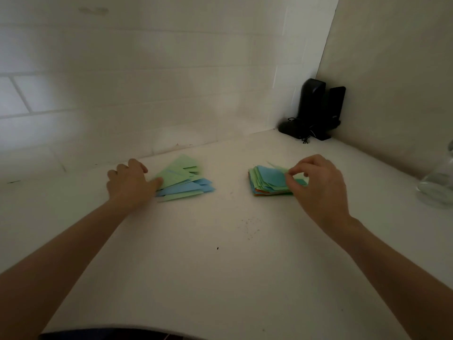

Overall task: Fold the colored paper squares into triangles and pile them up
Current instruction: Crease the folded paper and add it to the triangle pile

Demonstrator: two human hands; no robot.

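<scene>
A fanned pile of folded green and blue paper triangles lies on the white counter at centre left. My left hand rests at its left edge, thumb tip on the top green triangle, the other fingers loosely curled. To the right sits a stack of unfolded paper squares, blue on top, green and orange beneath. My right hand is over the stack's right side and pinches the edge of the top sheets between thumb and fingers.
White counter in a corner, tiled wall behind and a plain wall at right. Two black speakers with cables stand in the back corner. A clear glass jar stands at the right edge. Small dark specks dot the counter.
</scene>
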